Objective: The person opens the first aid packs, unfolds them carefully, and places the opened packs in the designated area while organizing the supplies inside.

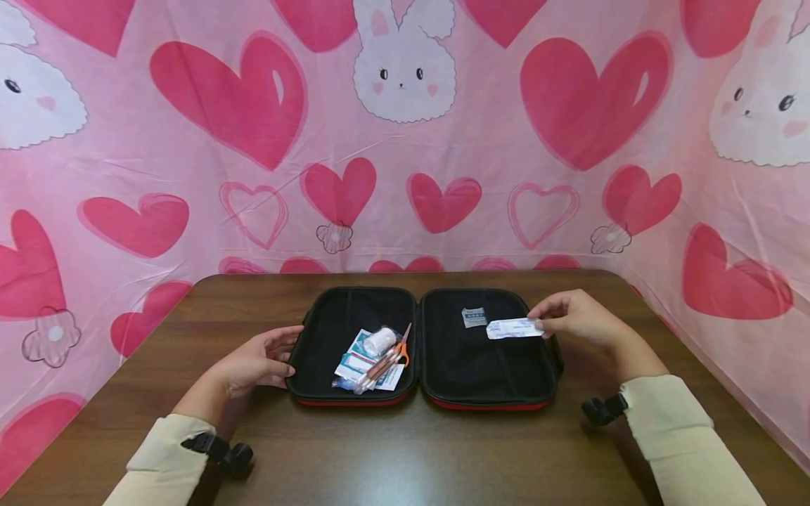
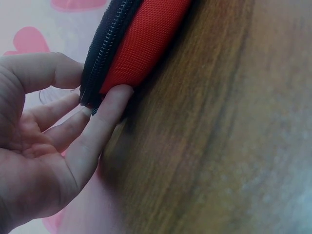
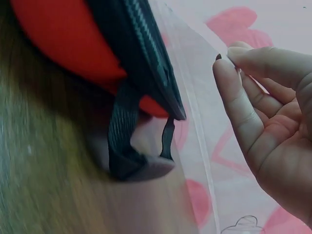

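Note:
A zippered case (image 1: 506, 372) lies spread flat on the table, black inside and red outside. My left hand (image 1: 262, 360) grips the outer edge of its left half; in the left wrist view the thumb (image 2: 117, 100) presses the red side under the zipper. Between thumb and fingers, my right hand (image 1: 579, 323) pinches a flat white packet (image 1: 512, 328) with blue print, over the right half. A small clear-and-teal packet (image 1: 473, 318) lies in that half. The left half holds a white bandage roll (image 1: 380, 341), orange-handled scissors (image 1: 403, 348), a pouch of brownish sticks (image 1: 380, 369) and teal-and-white packets (image 1: 354, 362).
Brown wooden table (image 1: 392, 450) surrounds the case. A pink cloth (image 1: 405, 154) with hearts and rabbits hangs behind and along both sides. At the case's right end, a black strap handle (image 3: 122, 131) sticks out. Black cameras sit on both wrists.

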